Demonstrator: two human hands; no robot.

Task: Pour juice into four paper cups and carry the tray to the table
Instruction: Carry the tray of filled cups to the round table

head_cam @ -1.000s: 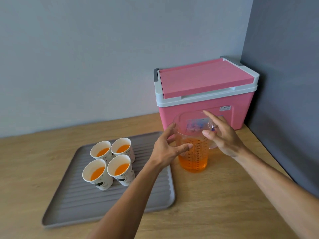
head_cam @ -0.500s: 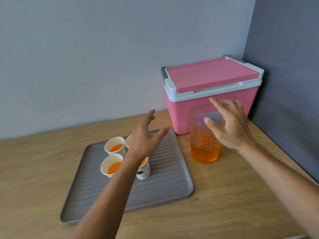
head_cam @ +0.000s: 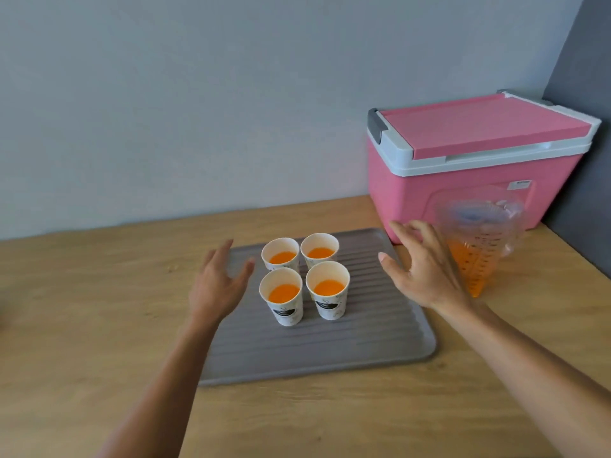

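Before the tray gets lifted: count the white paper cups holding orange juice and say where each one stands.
4, in a two-by-two cluster on the ribbed grey tray: back left white paper cup, back right, front left, front right. All hold orange juice; none looks hidden.

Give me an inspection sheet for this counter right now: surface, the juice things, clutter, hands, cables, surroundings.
Surface: wooden counter, dry, no spills seen.
Job's things: grey ribbed tray flat on the counter; four paper cups upright in a two-by-two cluster at its back, each part filled with orange juice; clear jug with juice left stands right of the tray, lid on.
Clutter: pink cooler, lid closed, behind the jug.
Hands: left hand open above the tray's left edge; right hand open above its right side, in front of the jug; neither holds anything.
Cables: nothing seen.
Surroundings: light grey wall behind, darker wall at right.
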